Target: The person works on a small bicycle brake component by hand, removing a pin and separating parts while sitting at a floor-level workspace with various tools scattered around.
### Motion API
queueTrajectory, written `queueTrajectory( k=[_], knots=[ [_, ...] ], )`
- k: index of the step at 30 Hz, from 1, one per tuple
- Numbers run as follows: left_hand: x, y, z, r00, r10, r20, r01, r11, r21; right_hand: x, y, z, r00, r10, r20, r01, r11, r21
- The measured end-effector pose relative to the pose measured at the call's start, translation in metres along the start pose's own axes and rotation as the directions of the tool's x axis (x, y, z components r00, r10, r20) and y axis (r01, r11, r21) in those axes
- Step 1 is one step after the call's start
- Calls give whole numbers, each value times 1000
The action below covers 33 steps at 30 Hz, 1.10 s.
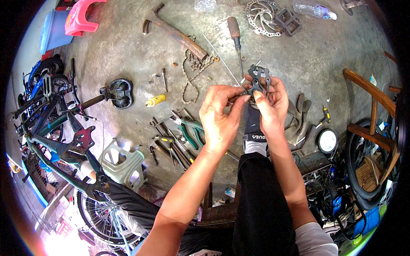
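Over my dark shoe, both my hands meet at a dark grey jointed bicycle part that looks like a derailleur point(256, 81). My right hand point(272, 102) wraps its fingers round the part from the right, the thumb lying across its front. From the left, my left hand point(222, 111) pinches thumb and forefinger together at the part's lower left edge; a tiny piece between those fingertips is too small to make out. Just beyond the hands, a screwdriver point(234, 32) and a thin metal rod point(220, 57) lie on the floor.
A hammer point(177, 36) and a bicycle chain point(191, 77) lie ahead, with a brake disc point(262, 19) and pedal point(288, 21) beyond. Pliers point(188, 132) and several tools are left of my hands. A bicycle frame point(55, 149) fills the left; gloves point(299, 121) lie right.
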<state>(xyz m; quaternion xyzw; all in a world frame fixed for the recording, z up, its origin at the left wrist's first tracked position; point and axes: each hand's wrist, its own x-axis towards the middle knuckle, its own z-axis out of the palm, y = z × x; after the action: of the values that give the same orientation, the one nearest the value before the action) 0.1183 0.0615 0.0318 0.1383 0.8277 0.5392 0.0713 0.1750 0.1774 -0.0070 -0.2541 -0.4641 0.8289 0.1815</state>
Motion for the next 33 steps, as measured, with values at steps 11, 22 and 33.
queueTrajectory(
  k=[11,22,33],
  knots=[
    [2,-3,0,997,79,24,-78,997,-28,-1,-2,3,1000,4,-4,-4,1000,9],
    [-2,-2,-1,999,32,12,-31,999,-20,-1,-1,3,1000,14,1,-14,999,29],
    [1,8,0,1000,2,2,-2,1000,-31,0,2,-1,1000,14,5,-14,999,39]
  ],
)
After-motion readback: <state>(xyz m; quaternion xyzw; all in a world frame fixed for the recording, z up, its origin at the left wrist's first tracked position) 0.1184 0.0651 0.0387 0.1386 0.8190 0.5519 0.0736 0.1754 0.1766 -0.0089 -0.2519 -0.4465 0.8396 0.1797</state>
